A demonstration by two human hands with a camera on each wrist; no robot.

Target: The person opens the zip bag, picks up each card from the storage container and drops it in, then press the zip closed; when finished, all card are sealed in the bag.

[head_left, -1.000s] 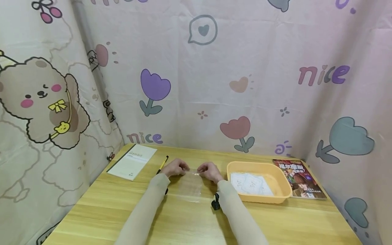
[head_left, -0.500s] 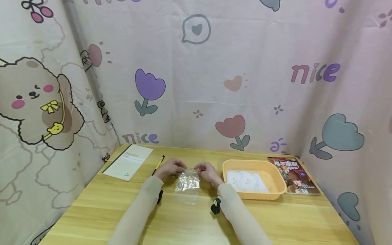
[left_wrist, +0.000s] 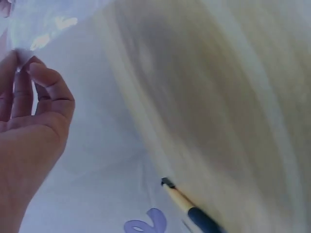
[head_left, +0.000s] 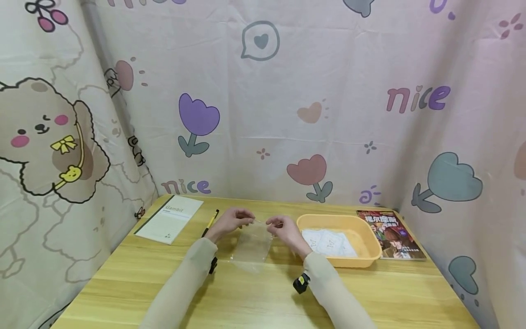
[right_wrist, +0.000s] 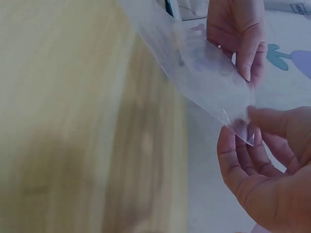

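Note:
A clear plastic bag (head_left: 252, 246) hangs between my two hands over the table, its far edge raised and its near end low. My left hand (head_left: 234, 221) pinches the far edge near its left corner. The left wrist view shows this hand (left_wrist: 36, 102) with thumb and fingertips together on the film. At the right corner, my right hand (head_left: 286, 232) holds the same edge. In the right wrist view, the right thumb and curled fingers (right_wrist: 228, 155) lie on either side of the bag's corner (right_wrist: 245, 136). I see nothing inside the bag.
A yellow basket (head_left: 371, 258) with white printed packets (head_left: 328, 242) stands right of my right hand. Behind it lies a magazine (head_left: 396, 237). A white notebook (head_left: 169, 219) and a yellow-black pen (head_left: 211, 222) lie at the left. A printed curtain (head_left: 255, 114) backs the table (head_left: 255, 306).
The bag has been lifted and tilted, with its far edge now higher. Both hands rose slightly, and the right wrist swung outward to the right. The head view shifted a little.

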